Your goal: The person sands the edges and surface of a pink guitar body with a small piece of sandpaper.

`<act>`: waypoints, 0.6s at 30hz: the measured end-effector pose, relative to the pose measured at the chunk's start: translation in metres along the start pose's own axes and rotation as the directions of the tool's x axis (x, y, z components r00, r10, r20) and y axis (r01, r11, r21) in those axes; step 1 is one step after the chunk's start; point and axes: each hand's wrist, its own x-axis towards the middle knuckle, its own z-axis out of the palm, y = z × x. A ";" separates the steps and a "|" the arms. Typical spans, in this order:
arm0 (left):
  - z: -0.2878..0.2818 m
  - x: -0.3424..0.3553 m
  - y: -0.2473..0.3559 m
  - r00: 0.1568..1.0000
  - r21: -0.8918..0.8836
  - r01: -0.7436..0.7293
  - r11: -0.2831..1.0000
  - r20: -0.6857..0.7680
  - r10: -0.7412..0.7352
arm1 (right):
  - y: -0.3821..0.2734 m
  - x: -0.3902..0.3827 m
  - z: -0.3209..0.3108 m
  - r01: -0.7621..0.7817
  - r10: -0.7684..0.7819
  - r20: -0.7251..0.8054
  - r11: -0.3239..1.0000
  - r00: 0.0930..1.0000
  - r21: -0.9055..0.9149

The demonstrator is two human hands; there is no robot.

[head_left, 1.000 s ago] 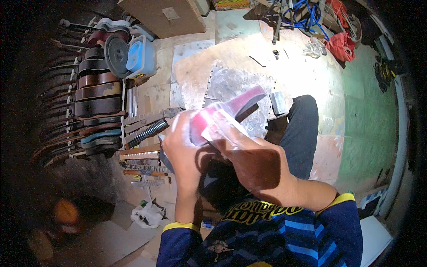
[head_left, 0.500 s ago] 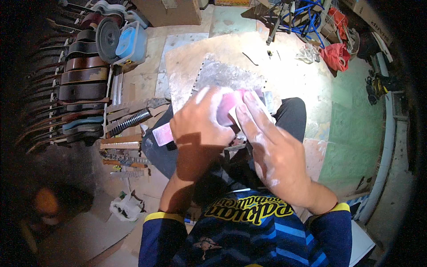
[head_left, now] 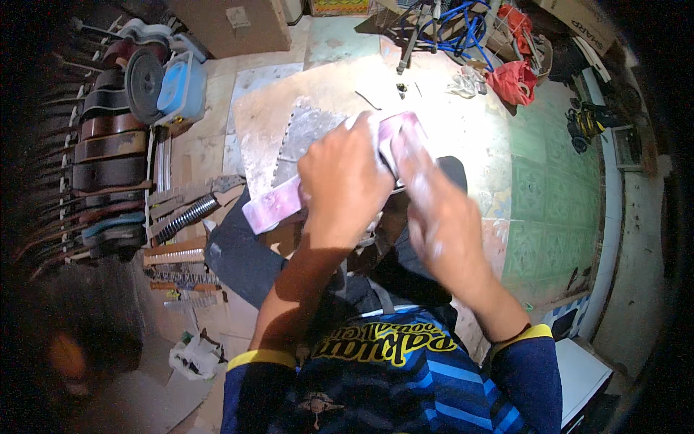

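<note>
A long, flat-sided piece with a blotchy pink and white surface (head_left: 273, 205) is held up over my lap. My left hand (head_left: 343, 177) is closed around its middle, knuckles up. One end sticks out left of that hand, the other shows beyond it to the right. My right hand (head_left: 442, 224), dusted white and smeared by motion, has its fingers pressed together on the far right end. Whatever lies under those fingers is too blurred to name. Below the hands, a pale board (head_left: 256, 108) bears a grey, dusty sheet (head_left: 307, 134) with a dotted edge.
Several guitar bodies (head_left: 108, 173) stand in a row at the left, beside a clear tub with a blue container (head_left: 177, 90). Guitar necks (head_left: 177, 257) lie near my left knee. Blue cable (head_left: 463, 36) and a red bag (head_left: 512, 83) are at the far right. A white plastic bag (head_left: 196, 356) lies lower left.
Both hands have risen slightly with the pink and white piece, and more of its left end shows. My right fingers have shifted on its far end. The whole view has swung a little rightward.
</note>
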 end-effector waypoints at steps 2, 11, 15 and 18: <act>-0.003 -0.003 0.006 0.999 -0.010 -0.050 0.999 0.012 0.050 | 0.004 0.004 -0.001 0.000 0.000 0.008 1.000 1.000 0.013; 0.001 -0.001 0.007 0.999 -0.020 -0.028 0.999 0.035 0.029 | 0.025 0.028 0.004 0.046 -0.043 -0.075 0.998 0.996 0.046; 0.000 0.001 0.004 0.994 0.010 0.035 0.999 0.106 -0.036 | 0.021 0.013 0.008 0.034 -0.029 -0.095 0.998 0.995 0.052; 0.002 -0.003 0.010 0.999 0.041 0.012 0.999 0.045 -0.014 | 0.030 0.013 0.011 0.011 -0.001 -0.118 0.996 0.993 0.083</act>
